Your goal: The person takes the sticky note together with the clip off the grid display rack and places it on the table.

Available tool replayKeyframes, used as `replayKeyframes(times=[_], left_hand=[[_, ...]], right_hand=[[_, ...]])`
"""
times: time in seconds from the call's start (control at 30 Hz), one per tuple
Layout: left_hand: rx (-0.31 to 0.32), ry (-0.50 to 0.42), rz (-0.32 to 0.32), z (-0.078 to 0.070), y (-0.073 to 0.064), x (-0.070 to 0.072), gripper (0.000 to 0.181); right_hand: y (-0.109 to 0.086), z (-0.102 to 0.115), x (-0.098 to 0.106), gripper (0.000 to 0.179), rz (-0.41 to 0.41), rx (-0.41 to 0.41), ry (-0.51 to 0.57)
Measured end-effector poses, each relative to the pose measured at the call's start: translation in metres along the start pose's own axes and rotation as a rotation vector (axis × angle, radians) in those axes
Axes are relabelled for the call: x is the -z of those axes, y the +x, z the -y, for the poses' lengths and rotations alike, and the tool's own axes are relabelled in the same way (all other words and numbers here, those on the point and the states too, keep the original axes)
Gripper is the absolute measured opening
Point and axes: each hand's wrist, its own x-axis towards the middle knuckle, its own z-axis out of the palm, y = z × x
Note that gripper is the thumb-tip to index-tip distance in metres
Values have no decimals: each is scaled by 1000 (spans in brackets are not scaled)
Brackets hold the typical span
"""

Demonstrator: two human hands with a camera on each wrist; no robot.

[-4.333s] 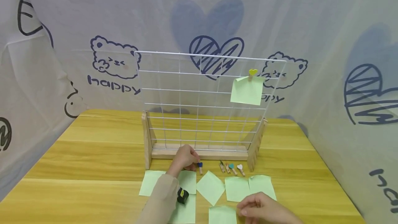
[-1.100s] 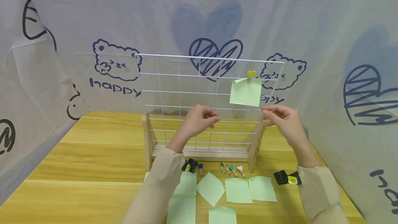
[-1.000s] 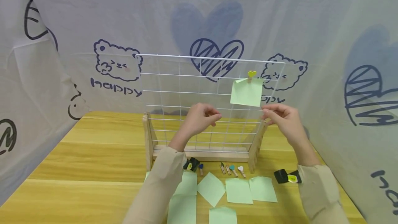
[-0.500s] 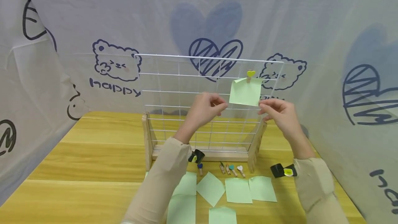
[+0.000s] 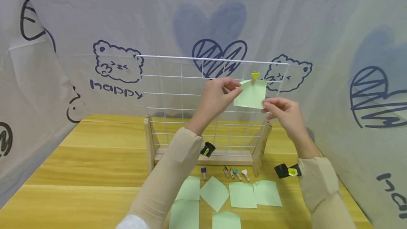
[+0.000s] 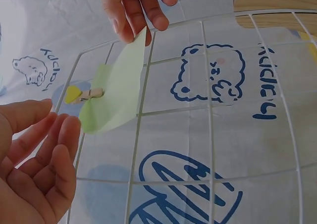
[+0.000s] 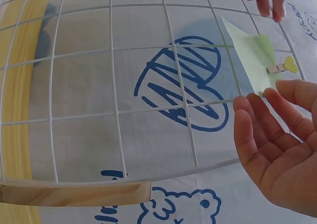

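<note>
A light green sticky note (image 5: 248, 96) hangs at the upper right of a white wire grid (image 5: 171, 94), held by a small wooden clothespin (image 5: 255, 76) with a yellow heart. My right hand (image 5: 286, 116) pinches the note's lower right corner between thumb and fingers. At the upper left corner, my left hand (image 5: 217, 96) hovers close by with thumb and fingers parted. The left wrist view shows that hand (image 6: 39, 164) beside the clothespin; contact with the paper is hard to tell. In the right wrist view the note (image 7: 250, 53) slants away from the wires.
The grid stands in a wooden base (image 5: 229, 160) on a wooden table (image 5: 95, 165). Before it lie a blue-heart clothespin (image 5: 204, 173), a teal-heart clothespin (image 5: 237, 174), a white-heart clothespin (image 5: 245, 175) and several green notes (image 5: 243, 195). A patterned cloth (image 5: 152, 13) hangs behind.
Both hands have risen from the table to the hanging note. Over the last second the left hand moved up and right to its upper left corner; the right reached its lower right corner.
</note>
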Motion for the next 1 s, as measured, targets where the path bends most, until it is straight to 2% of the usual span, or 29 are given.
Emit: replayKeyframes(times=[0.17, 0.3, 0.53, 0.8, 1.0], left_hand=[[-91, 49, -37, -8, 9, -1, 18], [-139, 72, -44, -8, 15, -6, 22], [-110, 52, 11, -6, 22, -13, 33], [-21, 63, 120, -8, 30, -20, 44], [-23, 10, 113, -6, 33, -26, 43]], right_hand=[[3, 2, 0, 28, 8, -2, 7], [4, 3, -1, 28, 12, 7, 20], [5, 2, -1, 28, 18, 3, 11], [8, -2, -1, 26, 29, 25, 8], [8, -2, -1, 26, 24, 25, 5]])
